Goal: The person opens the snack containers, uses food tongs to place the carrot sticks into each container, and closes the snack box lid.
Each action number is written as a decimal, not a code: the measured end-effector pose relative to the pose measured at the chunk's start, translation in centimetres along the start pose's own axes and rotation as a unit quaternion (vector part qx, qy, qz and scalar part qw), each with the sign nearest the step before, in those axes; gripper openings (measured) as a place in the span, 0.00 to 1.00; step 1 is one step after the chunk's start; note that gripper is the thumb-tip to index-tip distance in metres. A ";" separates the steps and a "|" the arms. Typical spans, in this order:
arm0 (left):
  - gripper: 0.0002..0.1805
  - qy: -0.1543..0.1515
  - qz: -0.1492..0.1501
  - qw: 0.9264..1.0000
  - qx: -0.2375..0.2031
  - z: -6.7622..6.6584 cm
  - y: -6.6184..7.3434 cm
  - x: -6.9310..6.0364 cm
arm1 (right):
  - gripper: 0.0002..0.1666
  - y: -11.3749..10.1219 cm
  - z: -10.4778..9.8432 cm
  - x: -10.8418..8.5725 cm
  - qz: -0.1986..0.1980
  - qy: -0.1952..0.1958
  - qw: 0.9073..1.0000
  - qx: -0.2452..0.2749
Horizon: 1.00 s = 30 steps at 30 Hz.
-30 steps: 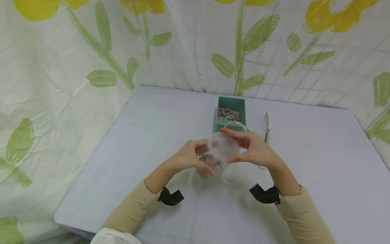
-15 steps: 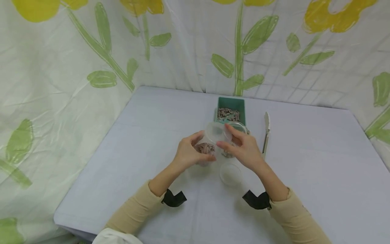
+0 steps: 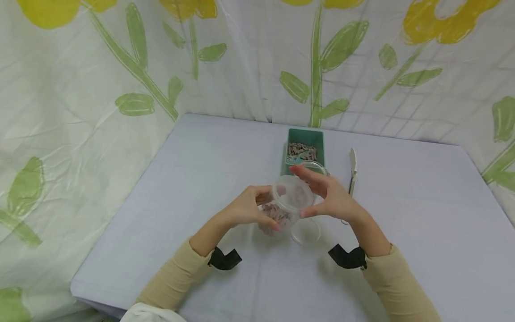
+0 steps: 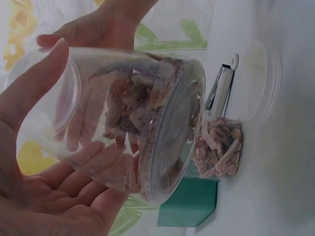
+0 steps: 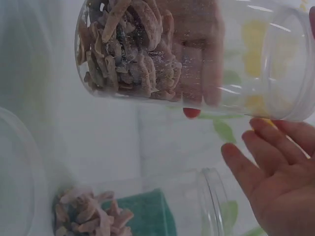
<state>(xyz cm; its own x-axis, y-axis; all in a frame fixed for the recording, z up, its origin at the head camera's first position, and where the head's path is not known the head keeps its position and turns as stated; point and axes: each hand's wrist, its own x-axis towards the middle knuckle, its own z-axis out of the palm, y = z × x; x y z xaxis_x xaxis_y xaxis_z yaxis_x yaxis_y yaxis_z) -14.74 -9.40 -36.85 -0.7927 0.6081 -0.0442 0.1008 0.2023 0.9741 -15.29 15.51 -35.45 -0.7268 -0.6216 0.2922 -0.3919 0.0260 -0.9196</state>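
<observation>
My left hand [image 3: 246, 208] grips a clear plastic jar [image 4: 93, 132], tilted in the air, its thumb on one side and fingers on the other. Brownish-pink dried strips [image 5: 140, 54] lie in the bottom part of the jar. On its mouth sits a cloudy translucent lid [image 3: 293, 193]. My right hand [image 3: 339, 199] spans this lid, thumb on the near edge and fingers on the far edge. Behind my hands a second clear jar [image 5: 189, 211] stands upright without a lid, holding similar strips [image 4: 219, 147].
A green bin [image 3: 307, 135] with more strips stands at the back. Right of it lie metal tongs [image 3: 352, 167]. A loose clear lid [image 3: 306, 231] lies on the table in front of my hands. The table [image 3: 181, 156] has a pale cloth.
Half a second ago the held jar and both hands were farther forward, the jar more upright. Now they are back nearer me, the lid tilted toward me, much as one second ago.
</observation>
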 end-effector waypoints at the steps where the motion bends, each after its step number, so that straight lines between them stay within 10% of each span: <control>1: 0.40 -0.013 0.007 1.000 0.000 0.0 0.0 0.0 | 0.53 0.3 0.0 0.0 -0.022 -0.021 0.999 0.021; 7: 0.39 -0.020 0.029 0.999 -0.002 0.4 -0.1 0.0 | 0.48 1.0 0.5 0.2 -0.081 -0.050 0.992 0.078; 13: 0.43 0.075 0.017 0.997 0.027 1.1 -0.3 0.2 | 0.48 0.3 1.4 0.4 0.030 0.053 0.998 0.005; 23: 0.48 0.256 0.023 0.947 0.191 2.3 0.0 0.9 | 0.48 0.1 3.2 1.1 0.117 0.182 0.974 -0.072; 30: 0.47 0.183 0.039 0.975 0.117 1.5 0.5 0.6 | 0.47 -0.8 2.3 0.5 0.102 0.158 0.977 -0.103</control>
<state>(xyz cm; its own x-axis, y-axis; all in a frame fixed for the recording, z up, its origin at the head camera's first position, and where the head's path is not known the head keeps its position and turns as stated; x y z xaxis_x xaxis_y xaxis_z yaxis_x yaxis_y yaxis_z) -14.30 -7.75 -36.71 -0.9343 0.3228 0.1515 0.2698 0.3622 0.8922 -14.04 13.32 -35.14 -0.9267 -0.3158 0.2039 -0.3020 0.3025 -0.9041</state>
